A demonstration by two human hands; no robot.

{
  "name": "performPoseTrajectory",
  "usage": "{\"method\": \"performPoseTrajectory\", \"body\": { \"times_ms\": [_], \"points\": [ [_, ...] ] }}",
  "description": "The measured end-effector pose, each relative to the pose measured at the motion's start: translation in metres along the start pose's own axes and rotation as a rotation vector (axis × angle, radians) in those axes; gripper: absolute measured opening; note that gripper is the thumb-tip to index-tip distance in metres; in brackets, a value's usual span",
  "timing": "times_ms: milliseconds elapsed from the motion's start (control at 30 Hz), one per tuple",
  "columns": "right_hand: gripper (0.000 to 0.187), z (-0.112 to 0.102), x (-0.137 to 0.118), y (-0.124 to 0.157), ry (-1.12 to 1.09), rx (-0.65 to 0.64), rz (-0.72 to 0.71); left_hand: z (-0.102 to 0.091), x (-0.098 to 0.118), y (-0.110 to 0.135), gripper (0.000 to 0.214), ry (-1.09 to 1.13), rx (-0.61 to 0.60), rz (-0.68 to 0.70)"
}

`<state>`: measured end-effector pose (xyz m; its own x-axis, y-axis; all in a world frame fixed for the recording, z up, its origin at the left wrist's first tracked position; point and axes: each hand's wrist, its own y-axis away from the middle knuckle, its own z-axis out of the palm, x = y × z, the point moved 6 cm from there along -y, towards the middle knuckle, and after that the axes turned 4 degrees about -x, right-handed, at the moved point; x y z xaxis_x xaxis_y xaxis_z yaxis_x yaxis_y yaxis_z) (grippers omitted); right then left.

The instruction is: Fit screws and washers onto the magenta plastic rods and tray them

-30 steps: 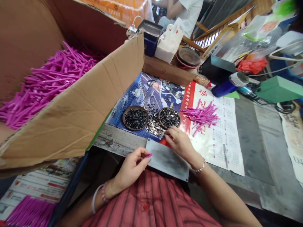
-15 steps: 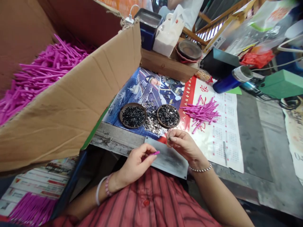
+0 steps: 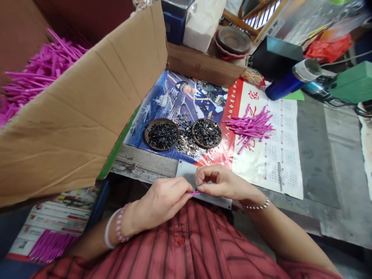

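Table (image 3: 316,162): two dark dishes (image 3: 145,139) heaped with black pins (image 3: 162,135), loose washers (image 3: 186,139) between; pink sticks (image 3: 250,128) on calendar (image 3: 279,170), carton (image 3: 72,116) upper left heaped, much stock left. Left hand (image 3: 161,203) closed on single pink stick (image 3: 193,192), bottom centre; right hand (image 3: 221,182) curled, fingertips at stick's end, grip unclear.

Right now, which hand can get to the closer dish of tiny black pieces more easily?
Probably the right hand: it sits closer to the dish of black pieces, while the left hand is farther off and pinches the pink plastic stick.
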<state>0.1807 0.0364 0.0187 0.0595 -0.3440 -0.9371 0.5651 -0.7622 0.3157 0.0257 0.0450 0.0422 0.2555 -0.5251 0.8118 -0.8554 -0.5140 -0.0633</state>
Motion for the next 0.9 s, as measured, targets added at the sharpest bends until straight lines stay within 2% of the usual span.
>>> {"method": "performPoseTrajectory", "body": {
  "times_ms": [167, 300, 400, 700, 900],
  "points": [
    [0.022, 0.003, 0.0, 0.0, 0.03, -0.068, 0.001, -0.003, 0.002, -0.001, 0.016, -0.033, -0.026, 0.017],
    [0.013, 0.005, -0.005, 0.002, 0.188, -0.103, 0.006, -0.001, 0.002, 0.0, 0.02, -0.067, -0.036, 0.032],
    [0.007, 0.006, -0.011, 0.002, 0.284, -0.105, 0.003, 0.001, 0.003, 0.001, 0.023, -0.123, -0.045, 0.052],
    [0.008, 0.005, -0.015, -0.002, 0.319, -0.096, -0.017, -0.002, 0.004, 0.002, 0.027, -0.172, -0.073, 0.05],
    [0.012, 0.017, -0.023, -0.001, 0.612, -0.138, -0.073, 0.005, 0.0, 0.003, 0.027, -0.171, -0.1, 0.045]
  ]
}}
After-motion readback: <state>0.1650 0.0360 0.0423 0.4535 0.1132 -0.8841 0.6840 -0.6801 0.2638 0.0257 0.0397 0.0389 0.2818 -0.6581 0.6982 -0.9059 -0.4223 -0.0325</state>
